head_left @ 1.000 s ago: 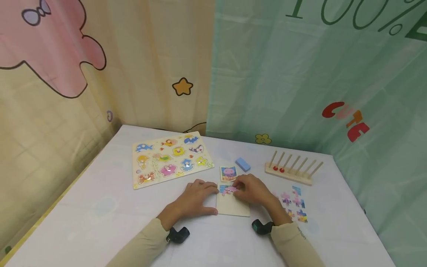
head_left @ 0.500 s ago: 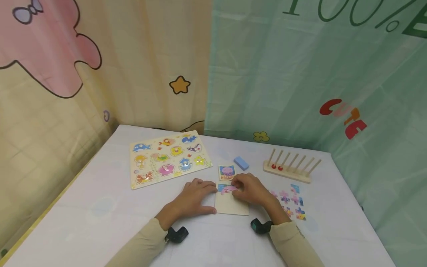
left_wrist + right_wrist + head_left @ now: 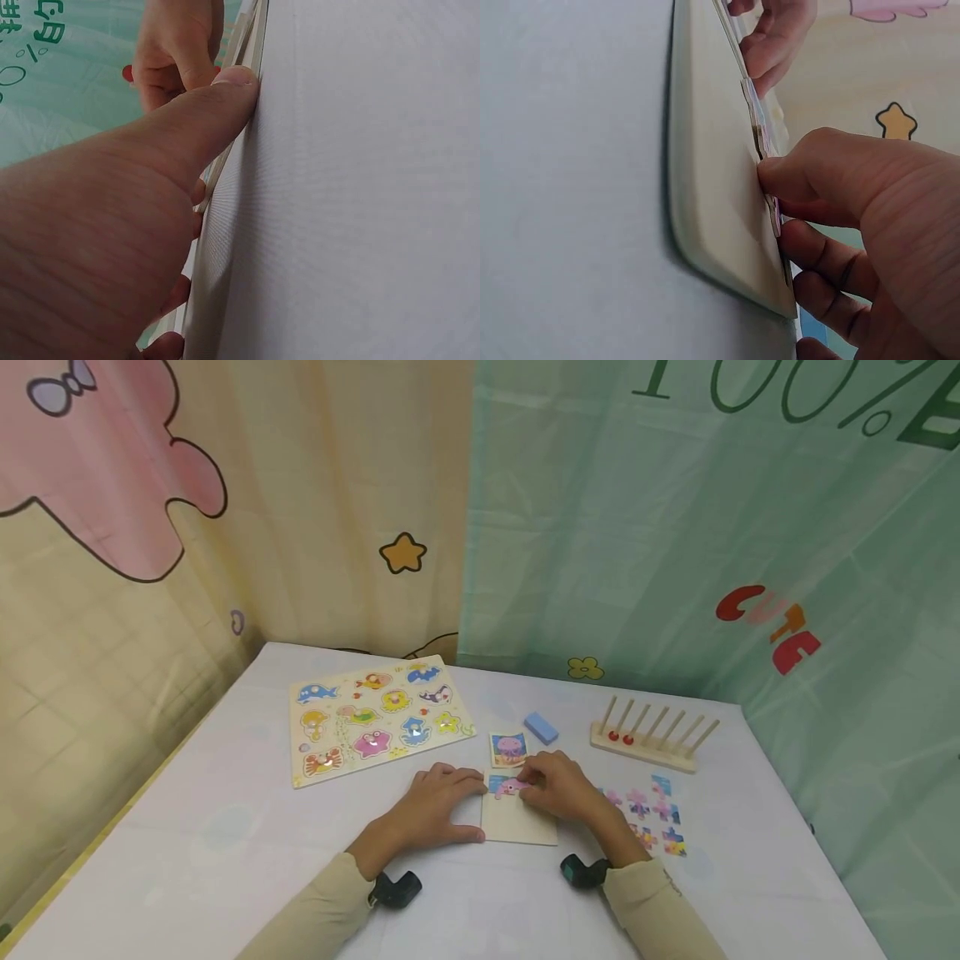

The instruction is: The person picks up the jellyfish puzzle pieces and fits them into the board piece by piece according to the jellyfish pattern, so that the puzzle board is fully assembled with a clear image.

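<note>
A small square wooden puzzle board [image 3: 517,823] lies flat on the table, its lower part bare wood. Along its top edge sit joined jigsaw pieces [image 3: 507,787], pink and blue. My left hand [image 3: 433,810] rests at the board's left side, thumb and fingertips touching that edge. At the top right of the board, my right hand [image 3: 558,787] pinches a jigsaw piece [image 3: 773,214] between thumb and fingers, down against the board. That piece is mostly hidden by the fingers. Just above the board lies a picture card [image 3: 508,749] with a pink sea animal.
Several loose jigsaw pieces [image 3: 637,803] lie right of the board, partly behind the right forearm. A blue block [image 3: 541,727] sits beyond the card. At the back right stands a wooden peg rack [image 3: 643,748] with red beads. A sea-animal peg puzzle [image 3: 390,752] occupies the back left.
The head view has shifted slightly. My right hand stays at the board's top right with only small finger movement, and my left hand keeps its place at the edge.
</note>
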The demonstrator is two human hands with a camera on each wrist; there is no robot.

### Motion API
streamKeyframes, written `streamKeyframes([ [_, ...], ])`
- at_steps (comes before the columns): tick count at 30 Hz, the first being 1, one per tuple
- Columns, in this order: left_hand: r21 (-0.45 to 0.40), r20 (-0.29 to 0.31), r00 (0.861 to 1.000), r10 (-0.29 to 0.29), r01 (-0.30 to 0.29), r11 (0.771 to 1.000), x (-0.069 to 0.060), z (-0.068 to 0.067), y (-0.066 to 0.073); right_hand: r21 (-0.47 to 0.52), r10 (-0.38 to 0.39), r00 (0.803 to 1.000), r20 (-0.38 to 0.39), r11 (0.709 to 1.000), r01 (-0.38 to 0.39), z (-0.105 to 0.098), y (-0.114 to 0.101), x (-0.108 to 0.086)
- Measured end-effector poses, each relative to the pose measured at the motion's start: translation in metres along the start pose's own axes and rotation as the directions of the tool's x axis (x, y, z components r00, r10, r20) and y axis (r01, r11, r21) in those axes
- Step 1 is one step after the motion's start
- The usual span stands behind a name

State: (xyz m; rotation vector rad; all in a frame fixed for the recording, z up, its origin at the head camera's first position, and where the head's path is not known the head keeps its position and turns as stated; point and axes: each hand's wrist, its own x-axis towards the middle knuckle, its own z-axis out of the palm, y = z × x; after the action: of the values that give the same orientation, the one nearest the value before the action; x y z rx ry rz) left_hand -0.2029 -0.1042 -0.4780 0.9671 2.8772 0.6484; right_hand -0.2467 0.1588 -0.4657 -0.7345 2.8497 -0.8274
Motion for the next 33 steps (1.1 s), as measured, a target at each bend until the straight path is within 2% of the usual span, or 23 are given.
streamKeyframes([
  [6, -0.003, -0.002, 1.0, 0.0, 0.0, 1.0, -0.001, 0.0, 0.0, -0.015, 0.004, 1.0, -0.016, 1.0, -0.005, 0.002, -0.001, 0.0],
  [17, -0.008, 0.006, 1.0, -0.009, 0.009, 1.0, -0.002, 0.002, -0.001, 0.001, 0.043, 0.999, -0.001, 0.999, -0.043, 0.003, -0.004, 0.001],
  [21, -0.006, 0.007, 1.0, -0.013, 0.013, 1.0, -0.002, 0.001, 0.0, -0.037, 0.051, 0.999, -0.005, 0.998, -0.051, 0.002, -0.008, 0.0],
  [28, -0.009, 0.007, 1.0, -0.013, 0.013, 1.0, -0.001, 0.0, 0.001, -0.186, 0.108, 0.994, 0.0, 0.977, -0.106, 0.001, -0.024, -0.003],
  [33, -0.012, 0.006, 1.0, -0.008, 0.008, 1.0, -0.001, 0.0, 0.001, -0.163, 0.124, 0.992, -0.009, 0.979, -0.124, 0.002, -0.019, -0.004],
])
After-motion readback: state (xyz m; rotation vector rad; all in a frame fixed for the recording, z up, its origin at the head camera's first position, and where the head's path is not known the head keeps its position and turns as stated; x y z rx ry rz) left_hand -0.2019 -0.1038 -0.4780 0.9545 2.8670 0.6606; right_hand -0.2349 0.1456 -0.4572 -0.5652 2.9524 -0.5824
